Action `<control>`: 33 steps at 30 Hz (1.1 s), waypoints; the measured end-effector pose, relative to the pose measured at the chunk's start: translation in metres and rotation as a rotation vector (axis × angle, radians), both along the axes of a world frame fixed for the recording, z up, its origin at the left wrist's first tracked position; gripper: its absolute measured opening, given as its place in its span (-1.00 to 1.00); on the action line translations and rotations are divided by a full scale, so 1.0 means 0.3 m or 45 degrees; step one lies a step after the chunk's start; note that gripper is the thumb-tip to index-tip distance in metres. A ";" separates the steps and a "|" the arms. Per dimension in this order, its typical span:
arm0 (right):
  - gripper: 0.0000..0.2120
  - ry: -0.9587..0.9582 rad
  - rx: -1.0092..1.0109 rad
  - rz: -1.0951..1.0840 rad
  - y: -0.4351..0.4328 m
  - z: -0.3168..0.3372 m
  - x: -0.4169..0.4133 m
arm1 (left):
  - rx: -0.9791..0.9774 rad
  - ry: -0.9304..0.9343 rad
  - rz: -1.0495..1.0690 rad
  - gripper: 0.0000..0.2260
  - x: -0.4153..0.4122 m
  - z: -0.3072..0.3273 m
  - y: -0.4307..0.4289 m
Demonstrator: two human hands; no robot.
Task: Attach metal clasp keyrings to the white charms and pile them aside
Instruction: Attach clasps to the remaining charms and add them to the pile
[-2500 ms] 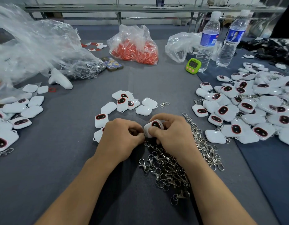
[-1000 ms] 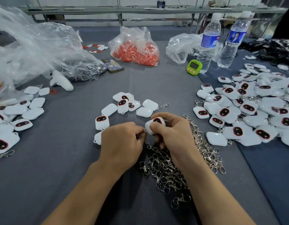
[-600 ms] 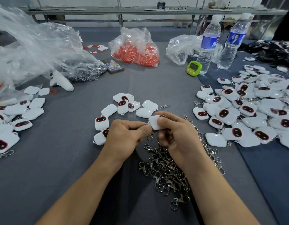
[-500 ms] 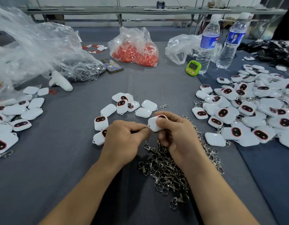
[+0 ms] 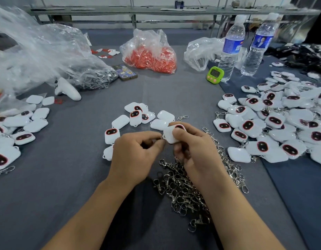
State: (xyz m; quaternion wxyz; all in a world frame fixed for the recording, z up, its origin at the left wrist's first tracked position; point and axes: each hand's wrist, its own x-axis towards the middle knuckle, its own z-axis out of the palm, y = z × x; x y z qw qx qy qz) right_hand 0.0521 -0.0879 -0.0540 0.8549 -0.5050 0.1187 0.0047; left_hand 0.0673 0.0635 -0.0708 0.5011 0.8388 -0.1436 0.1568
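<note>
**Clerk:** Item one, the charm in work?

**Checker:** One white charm [image 5: 171,135], held above the grey table [image 5: 66,177], dark face turned away. Right hand [image 5: 197,150]: thumb and curled fingers grip it.

**Clerk:** Left hand [image 5: 136,156]?

**Checker:** Fingers curled. Thumb and forefinger pinch a keyring [image 5: 162,137] at the charm's left corner; only a glint of metal shows.

**Clerk:** Stock?

**Checker:** Heap of loose clasp keyrings [image 5: 185,188], under and just behind the wrists. Small cluster of bare charms [image 5: 136,116], just beyond the hands. Large pile of charms with clasps [image 5: 275,123], right side. Another lot of charms [image 5: 21,127], left edge.

**Clerk:** Sundries?

**Checker:** Green timer [image 5: 215,75], two water bottles [image 5: 230,49], bag of red pieces [image 5: 150,55], far side.
</note>
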 end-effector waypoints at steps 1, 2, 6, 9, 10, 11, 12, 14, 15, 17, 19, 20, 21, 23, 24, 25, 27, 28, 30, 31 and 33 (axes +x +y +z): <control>-0.83 0.016 0.051 0.020 -0.002 -0.001 0.001 | -0.076 0.048 -0.016 -0.94 0.005 0.004 -0.001; -0.83 0.027 0.082 0.035 -0.002 -0.002 0.002 | -0.139 0.105 -0.045 -0.94 0.009 0.008 -0.003; -0.81 0.049 0.131 0.040 -0.007 -0.007 0.008 | -0.398 0.429 -0.211 -0.85 0.022 0.012 -0.007; -0.81 0.049 0.147 0.034 -0.018 -0.010 0.011 | -0.507 0.595 -0.286 -0.85 0.027 0.016 -0.009; -0.80 0.051 0.141 0.032 -0.020 -0.010 0.011 | -0.523 0.622 -0.299 -0.84 0.030 0.016 -0.008; -0.80 0.052 0.132 0.032 -0.022 -0.011 0.011 | -0.533 0.643 -0.296 -0.82 0.031 0.015 -0.008; -0.80 0.050 0.122 0.035 -0.022 -0.011 0.011 | -0.535 0.652 -0.274 -0.79 0.032 0.014 -0.007; -0.81 0.045 0.097 0.038 -0.022 -0.009 0.009 | -0.507 0.624 -0.201 -0.77 0.029 0.009 -0.008; -0.81 0.045 0.088 0.038 -0.020 -0.008 0.009 | -0.497 0.594 -0.169 -0.78 0.025 0.007 -0.008; -0.81 0.046 0.087 0.032 -0.013 -0.003 0.009 | -0.519 0.546 -0.140 -0.84 0.018 0.005 -0.007; -0.79 0.043 0.102 0.021 -0.008 -0.001 0.012 | -0.551 0.512 -0.159 -0.85 0.016 0.005 -0.001; -0.79 0.044 0.104 0.017 -0.006 -0.001 0.014 | -0.549 0.496 -0.179 -0.84 0.015 0.007 -0.001; -0.79 0.049 0.102 0.013 -0.006 -0.001 0.013 | -0.531 0.476 -0.194 -0.85 0.012 0.009 -0.002; -0.79 0.048 0.098 0.013 -0.003 -0.001 0.013 | -0.487 0.429 -0.196 -0.87 0.011 0.015 -0.006; -0.80 0.045 0.095 0.014 -0.001 -0.002 0.011 | -0.465 0.409 -0.176 -0.86 0.010 0.015 -0.010; -0.82 0.043 0.092 0.015 0.002 -0.003 0.009 | -0.450 0.391 -0.153 -0.87 0.011 0.013 -0.010; -0.85 0.025 0.077 0.018 0.009 -0.003 0.004 | -0.437 0.358 -0.112 -0.88 0.017 0.008 -0.007; -0.86 0.012 0.056 0.017 0.012 -0.002 0.001 | -0.426 0.340 -0.088 -0.87 0.018 0.007 -0.003; -0.86 -0.029 -0.031 -0.008 0.014 -0.001 -0.006 | -0.311 0.246 -0.043 -0.84 0.013 0.005 0.006; -0.86 -0.061 -0.108 -0.034 0.013 -0.002 -0.009 | -0.213 0.189 -0.029 -0.84 0.006 0.006 0.009; -0.85 -0.157 -0.371 -0.112 0.014 -0.007 -0.021 | 0.041 0.067 -0.017 -0.93 -0.010 0.008 0.013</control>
